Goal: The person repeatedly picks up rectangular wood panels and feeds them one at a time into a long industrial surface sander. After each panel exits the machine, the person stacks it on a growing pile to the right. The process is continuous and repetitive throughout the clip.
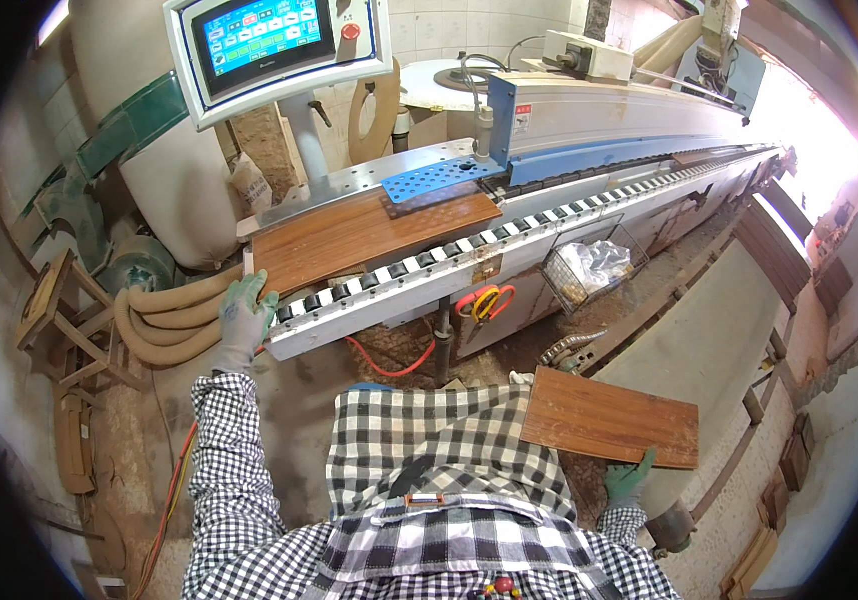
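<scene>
A brown wood-grain board [369,236] lies flat on the infeed of an edge-banding machine, its far end beneath a blue perforated guard [436,178]. At the board's near left end is my left hand [243,319], in a grey and green work glove. Its fingertips touch the end corner; whether they grip it is not plain. My right hand [627,480], gloved alike, holds a second wood-grain board [612,420] by its lower edge, thumb on top and fingers hidden below. This board sits to the right of my checked apron [444,435].
A roller track [414,262] runs along the machine's front rail. Scissors [485,302] hang below it, beside a wire basket [594,262] holding plastic. A control screen [264,34] stands at upper left, above ribbed hoses [166,322]. At right is a conveyor belt [706,322].
</scene>
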Demonstrator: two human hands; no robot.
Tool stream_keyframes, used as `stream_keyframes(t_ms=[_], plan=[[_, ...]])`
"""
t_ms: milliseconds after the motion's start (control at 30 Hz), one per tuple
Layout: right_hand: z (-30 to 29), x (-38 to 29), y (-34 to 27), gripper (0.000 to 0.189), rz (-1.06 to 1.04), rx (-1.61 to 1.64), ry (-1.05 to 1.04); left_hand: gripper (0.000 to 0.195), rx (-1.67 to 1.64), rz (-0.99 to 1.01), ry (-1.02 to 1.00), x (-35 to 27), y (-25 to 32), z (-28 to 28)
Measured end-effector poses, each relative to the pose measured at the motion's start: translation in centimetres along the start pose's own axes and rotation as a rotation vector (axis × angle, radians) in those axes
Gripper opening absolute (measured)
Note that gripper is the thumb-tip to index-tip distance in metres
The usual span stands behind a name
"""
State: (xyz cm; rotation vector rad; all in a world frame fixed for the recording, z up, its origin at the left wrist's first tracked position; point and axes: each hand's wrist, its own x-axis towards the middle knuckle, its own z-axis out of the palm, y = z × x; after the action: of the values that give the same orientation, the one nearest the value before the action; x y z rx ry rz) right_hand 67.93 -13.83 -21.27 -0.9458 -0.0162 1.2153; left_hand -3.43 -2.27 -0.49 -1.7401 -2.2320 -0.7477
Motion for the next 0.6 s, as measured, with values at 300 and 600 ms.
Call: stream_keyframes(t_ms=[300,600], plan=[[-1.1,1.4,-0.4,0.072,-0.025,-0.135,0.099,0.05,0.102,0.024,-0.015,0.5,1.8,-0.3],[-2.1,1.8,-0.6,0.071,-0.08,-0.091,0.231,0.052,0.124,0.044,-0.091,3.1,8.5,2.7]])
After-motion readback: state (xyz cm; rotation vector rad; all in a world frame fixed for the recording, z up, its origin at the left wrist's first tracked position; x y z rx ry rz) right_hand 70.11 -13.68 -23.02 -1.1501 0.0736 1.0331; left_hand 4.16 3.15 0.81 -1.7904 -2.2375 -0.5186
